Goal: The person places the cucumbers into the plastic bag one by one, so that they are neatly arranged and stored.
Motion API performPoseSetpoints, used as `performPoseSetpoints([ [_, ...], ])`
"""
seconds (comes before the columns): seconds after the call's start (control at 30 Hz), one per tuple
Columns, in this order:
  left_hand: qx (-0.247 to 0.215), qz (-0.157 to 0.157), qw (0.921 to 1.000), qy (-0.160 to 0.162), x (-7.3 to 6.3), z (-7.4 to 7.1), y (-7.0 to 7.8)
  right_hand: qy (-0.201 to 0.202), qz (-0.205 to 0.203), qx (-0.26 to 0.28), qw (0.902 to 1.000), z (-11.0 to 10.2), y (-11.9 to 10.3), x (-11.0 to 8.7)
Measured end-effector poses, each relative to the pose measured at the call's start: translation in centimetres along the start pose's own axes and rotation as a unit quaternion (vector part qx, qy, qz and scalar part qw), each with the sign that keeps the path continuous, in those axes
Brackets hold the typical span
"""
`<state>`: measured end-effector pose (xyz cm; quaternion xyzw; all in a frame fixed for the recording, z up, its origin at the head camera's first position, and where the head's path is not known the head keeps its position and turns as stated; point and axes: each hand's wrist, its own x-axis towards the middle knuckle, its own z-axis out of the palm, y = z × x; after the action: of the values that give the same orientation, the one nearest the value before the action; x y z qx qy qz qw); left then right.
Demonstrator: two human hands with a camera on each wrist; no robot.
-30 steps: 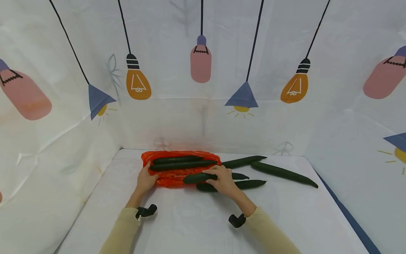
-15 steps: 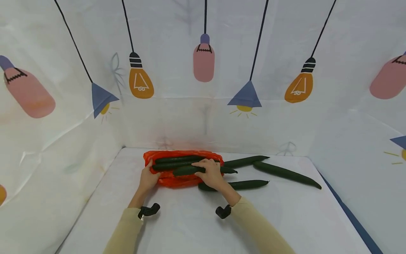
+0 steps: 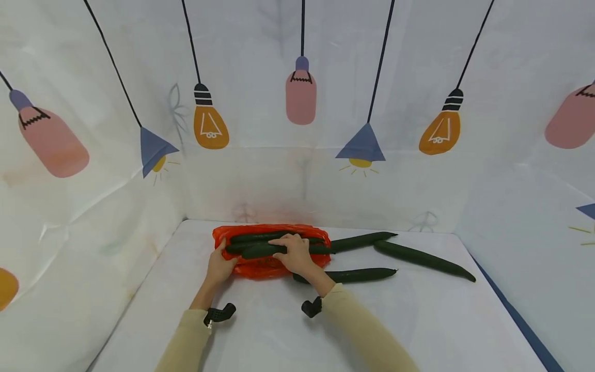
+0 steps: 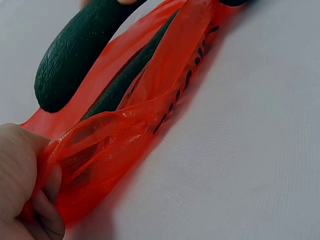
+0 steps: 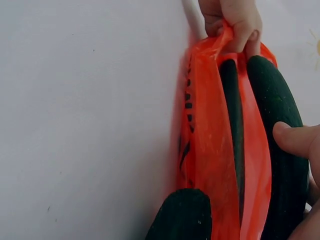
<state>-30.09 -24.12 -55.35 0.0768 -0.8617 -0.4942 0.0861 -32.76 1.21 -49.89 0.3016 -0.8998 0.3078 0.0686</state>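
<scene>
An orange-red plastic bag (image 3: 260, 272) lies lengthwise on the table, its mouth gaping at the left end. My left hand (image 3: 220, 267) holds that edge; in the left wrist view the fingers curl round the bunched plastic (image 4: 115, 155). Over the bag, my right hand (image 3: 297, 257) grips a long dark green cucumber (image 3: 255, 251), thumb on the near side, as the right wrist view shows. This cucumber's blunt end (image 5: 272, 82) points toward my left hand. Two more cucumbers lie in the bag, one of them (image 3: 260, 237) along its back, the other partly hidden by the held one.
On the white table (image 3: 274, 330), one cucumber (image 3: 364, 241) lies right of the bag and another (image 3: 425, 260) slants farther right. A third (image 3: 367, 275) lies in front, partly behind my right wrist. A lamp-patterned sheet (image 3: 260, 181) stands at the back.
My right hand has carried its cucumber leftward from beside the near loose cucumber to over the bag. My left hand keeps holding the bag's edge.
</scene>
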Motion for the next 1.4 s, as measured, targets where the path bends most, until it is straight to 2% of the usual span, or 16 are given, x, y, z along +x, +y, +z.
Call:
performPoseSetpoints([
  [0.3, -0.025, -0.006, 0.9997, -0.005, -0.3, 0.3, 0.1, 0.01, 0.023, -0.004, 0.9997, 1.5, -0.6, 0.8],
  [0.6, -0.025, -0.006, 0.9996, -0.004, -0.2, 0.2, 0.5, 0.019, 0.036, -0.022, 0.999, 2.7, -1.3, 1.7],
  [0.97, -0.018, -0.006, 0.9998, 0.001, -0.2, 0.4, -0.3, -0.001, 0.063, -0.044, 0.997, 4.1, -1.5, 2.3],
  [1.4, -0.023, -0.01, 0.9997, -0.005, -0.2, 0.4, -0.2, -0.009, 0.066, -0.024, 0.9975, 4.6, -1.5, 2.7],
])
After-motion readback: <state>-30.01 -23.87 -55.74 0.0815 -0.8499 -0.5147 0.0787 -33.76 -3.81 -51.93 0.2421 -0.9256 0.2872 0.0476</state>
